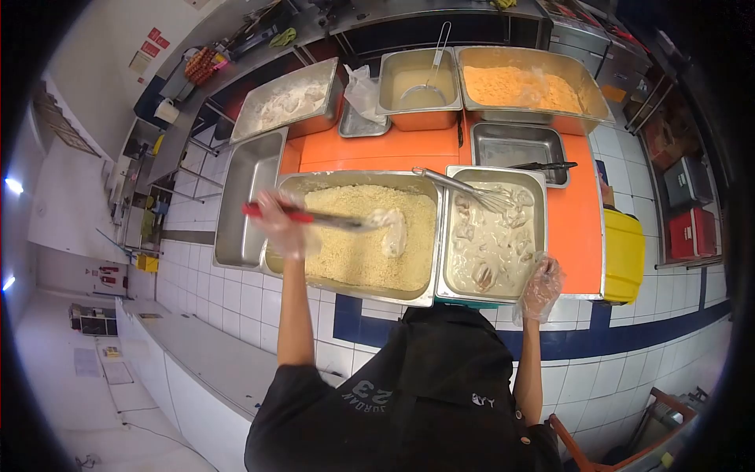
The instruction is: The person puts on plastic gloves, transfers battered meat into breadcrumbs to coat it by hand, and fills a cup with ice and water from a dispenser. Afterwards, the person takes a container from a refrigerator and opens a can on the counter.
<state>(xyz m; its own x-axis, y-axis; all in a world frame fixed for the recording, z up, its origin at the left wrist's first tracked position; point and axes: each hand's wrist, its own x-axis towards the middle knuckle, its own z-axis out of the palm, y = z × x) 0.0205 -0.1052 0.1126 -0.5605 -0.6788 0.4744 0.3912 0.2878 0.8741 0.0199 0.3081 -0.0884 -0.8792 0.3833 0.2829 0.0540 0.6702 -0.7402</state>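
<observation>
Orange worktable (578,224), steel trays all round, left hand (279,224) on red-handled tongs (314,217).
Left hand, clear-gloved, clenched round the tongs; at their blurred tips, a battered piece (394,238) over the crumb tray (433,271): pale, wet-looking, elongated, lumpy, crumb coating unclear. Right hand (543,285), also gloved, at near right corner of batter tray (543,185), grip can't tell; whisk (464,187) lies across that tray, more coated pieces (485,274) in batter.
</observation>
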